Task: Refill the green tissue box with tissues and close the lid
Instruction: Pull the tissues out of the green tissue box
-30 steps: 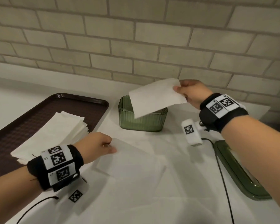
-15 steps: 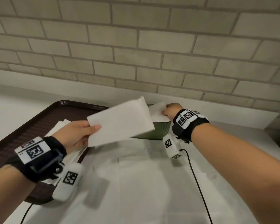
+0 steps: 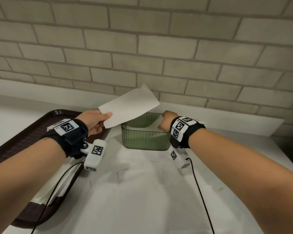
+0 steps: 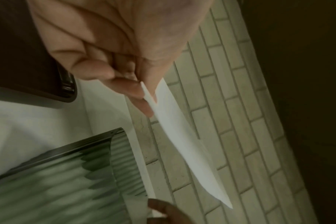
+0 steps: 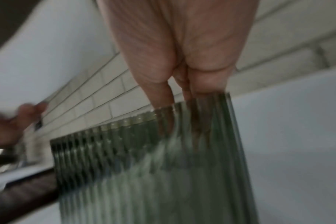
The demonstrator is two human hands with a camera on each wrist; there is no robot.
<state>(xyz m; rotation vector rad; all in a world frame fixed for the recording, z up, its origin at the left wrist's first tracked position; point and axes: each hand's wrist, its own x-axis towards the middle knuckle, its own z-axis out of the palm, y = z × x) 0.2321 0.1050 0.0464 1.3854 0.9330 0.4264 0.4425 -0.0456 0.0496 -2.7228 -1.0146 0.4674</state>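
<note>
left hand (image 3: 93,121) pinches white paper tissue (image 3: 128,109), frame centre | right hand (image 3: 167,119) fingers inside ribbed green translucent tissue box (image 3: 145,139), grip unclear | risk: limp sheet snags rim, crumples

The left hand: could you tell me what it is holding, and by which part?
The left hand pinches a white tissue by its near corner, thumb on top, holding it above the green box.

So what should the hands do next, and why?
Probably the left hand should lower its tissue into the green tissue box. The tissue hangs just above the open box, while the right hand reaches inside onto tissues already there.
</note>
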